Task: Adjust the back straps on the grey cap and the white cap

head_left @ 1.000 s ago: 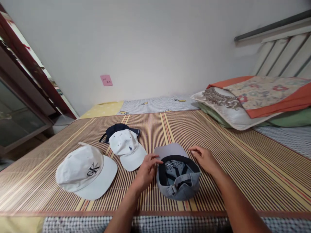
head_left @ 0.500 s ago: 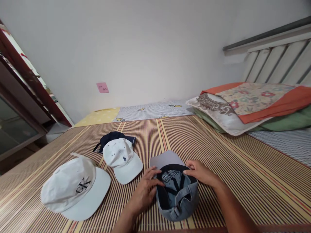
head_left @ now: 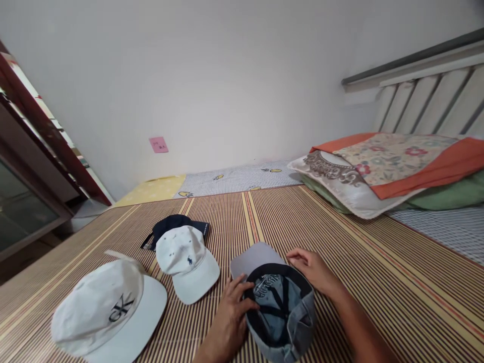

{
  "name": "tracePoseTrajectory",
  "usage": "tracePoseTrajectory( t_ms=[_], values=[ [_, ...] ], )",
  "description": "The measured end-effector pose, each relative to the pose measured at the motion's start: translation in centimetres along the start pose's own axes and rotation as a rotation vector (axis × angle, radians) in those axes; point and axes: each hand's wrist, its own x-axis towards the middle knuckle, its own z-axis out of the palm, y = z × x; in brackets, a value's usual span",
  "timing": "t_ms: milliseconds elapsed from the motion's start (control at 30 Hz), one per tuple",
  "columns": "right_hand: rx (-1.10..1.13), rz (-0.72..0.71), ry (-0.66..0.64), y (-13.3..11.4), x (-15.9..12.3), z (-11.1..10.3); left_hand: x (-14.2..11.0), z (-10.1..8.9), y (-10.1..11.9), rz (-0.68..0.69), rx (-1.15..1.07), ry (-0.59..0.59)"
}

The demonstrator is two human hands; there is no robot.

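Note:
A grey-blue denim cap (head_left: 282,315) lies upside down on the striped bamboo mat (head_left: 378,262), its flat brim (head_left: 253,258) pointing away from me. My left hand (head_left: 230,315) rests on the cap's left rim, thumb at the inner band and fingers laid out over the mat. On the cap's right rim near the brim sits my right hand (head_left: 312,269), its fingers curled over the edge. Both hands touch the cap.
A white cap with a small navy logo (head_left: 185,262) lies left of the denim one, a dark navy cap (head_left: 172,224) behind it. A larger white cap with black letters (head_left: 108,310) sits at the near left. Pillows (head_left: 378,169) are stacked at the far right.
The view has dipped closer to the mat. My hands have closed in on the denim cap's rim, and the cap has tipped a little toward me.

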Motion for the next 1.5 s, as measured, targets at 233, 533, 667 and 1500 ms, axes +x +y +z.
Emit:
tracePoseTrajectory(
  t_ms=[233, 533, 667, 1500],
  values=[
    [0.039, -0.082, -0.152, -1.2, -0.4, -1.0, -0.2, 2.0, -2.4, -0.043, -0.199, 0.189],
    [0.156, -0.044, -0.21, -1.0, -0.3, -0.1, 2.0, 3.7, -8.3, -0.189, -0.154, 0.224],
    [0.185, -0.036, -0.232, -1.6, -0.2, 0.1, 2.7, 4.5, -9.3, -0.245, -0.127, 0.254],
    [0.125, -0.094, -0.352, -1.7, -0.9, -0.1, -3.2, 4.2, -2.4, 0.037, 0.024, 0.339]
  ],
)
